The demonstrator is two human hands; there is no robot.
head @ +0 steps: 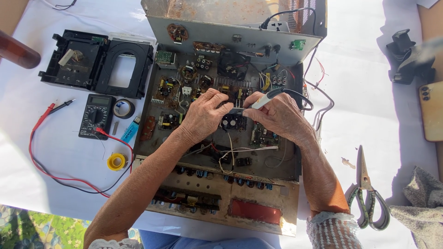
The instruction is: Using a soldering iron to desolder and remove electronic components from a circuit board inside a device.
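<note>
Holding the soldering iron (265, 98) pinched in the right hand (277, 115), left hand (203, 115) fingers pressed on the circuit board (184, 92), calls for steady wrists.

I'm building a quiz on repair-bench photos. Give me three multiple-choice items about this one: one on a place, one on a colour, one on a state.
1. Where do the scissors lie?
A. Right of the open chassis
B. On the multimeter
C. Inside the chassis

2. What colour is the small solder spool?
A. Green
B. Yellow
C. White

3. What is the right hand doing?
A. Resting flat on the cloth
B. Gripping a soldering iron
C. Holding the scissors

Answers:
1 A: they rest on the white cloth by the right forearm.
2 B: the spool beside the red lead is yellow.
3 B: its fingers close round the tool's white handle, tip near the left hand.
</note>
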